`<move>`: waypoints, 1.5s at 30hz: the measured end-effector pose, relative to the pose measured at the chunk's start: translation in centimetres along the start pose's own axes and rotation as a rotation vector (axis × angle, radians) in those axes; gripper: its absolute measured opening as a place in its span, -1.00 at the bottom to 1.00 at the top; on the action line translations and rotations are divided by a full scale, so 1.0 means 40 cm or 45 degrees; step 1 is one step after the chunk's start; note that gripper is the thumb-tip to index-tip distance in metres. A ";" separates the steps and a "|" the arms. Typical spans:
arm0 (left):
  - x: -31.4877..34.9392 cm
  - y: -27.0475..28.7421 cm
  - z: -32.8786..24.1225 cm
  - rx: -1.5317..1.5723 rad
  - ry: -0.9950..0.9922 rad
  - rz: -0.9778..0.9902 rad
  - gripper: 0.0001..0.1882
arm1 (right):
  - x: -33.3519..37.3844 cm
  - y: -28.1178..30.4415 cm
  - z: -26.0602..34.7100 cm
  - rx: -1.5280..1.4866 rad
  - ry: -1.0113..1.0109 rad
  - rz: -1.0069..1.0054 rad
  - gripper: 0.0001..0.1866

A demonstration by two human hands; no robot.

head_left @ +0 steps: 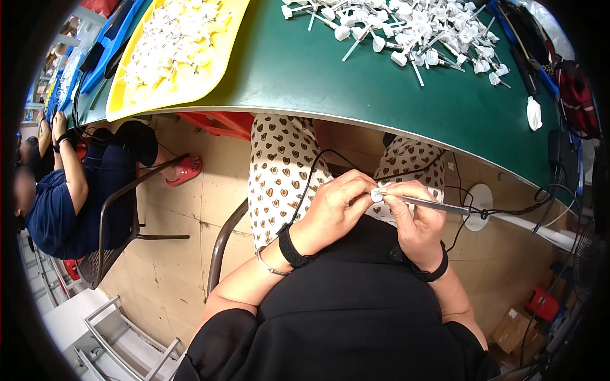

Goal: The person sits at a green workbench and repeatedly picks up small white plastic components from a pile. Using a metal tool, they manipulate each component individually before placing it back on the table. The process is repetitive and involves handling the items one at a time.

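Observation:
Above my lap, just short of the table edge, my two hands meet. A small white plastic piece [377, 195] with a round face is pinched in the fingertips of my left hand [337, 206]. My right hand [419, 222] is closed around a slim grey metal tool [441, 205], perhaps tweezers. The tool's tip reaches the white piece, and its other end sticks out to the right. Fingers partly cover both the piece and the tip. Dark bands circle both wrists.
On the green table [267, 76] lie a heap of white plastic parts with thin stems [419, 32] and a yellow tray [222, 63] of similar parts. A white object [534, 114] lies near the right edge. Black cables [540, 203] hang at right. Another person [63, 203] sits at left.

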State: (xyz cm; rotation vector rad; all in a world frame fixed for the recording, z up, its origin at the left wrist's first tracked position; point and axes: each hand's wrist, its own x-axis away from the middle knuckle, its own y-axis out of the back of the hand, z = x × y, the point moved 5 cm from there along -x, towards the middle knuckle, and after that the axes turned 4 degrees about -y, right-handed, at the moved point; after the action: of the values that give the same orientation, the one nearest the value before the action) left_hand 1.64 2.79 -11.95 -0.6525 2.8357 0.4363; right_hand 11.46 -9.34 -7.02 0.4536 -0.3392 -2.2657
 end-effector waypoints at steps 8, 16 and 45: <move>0.002 0.004 -0.008 -0.097 -0.061 0.023 -0.85 | -0.008 -0.006 0.019 0.227 0.203 0.090 -0.91; 0.008 0.006 0.023 0.253 0.186 -0.026 -0.93 | 0.027 0.019 -0.037 -0.449 -0.236 -0.110 -0.83; -0.385 0.216 -0.206 -1.105 -0.342 -0.250 -0.79 | 0.046 0.054 -0.028 -0.384 -0.173 -0.111 -0.81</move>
State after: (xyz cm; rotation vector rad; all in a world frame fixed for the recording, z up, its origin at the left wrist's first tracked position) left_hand 10.28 13.59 1.80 -0.9001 2.2073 1.6006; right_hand 12.20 -12.23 -7.60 0.1608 -0.0422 -2.3870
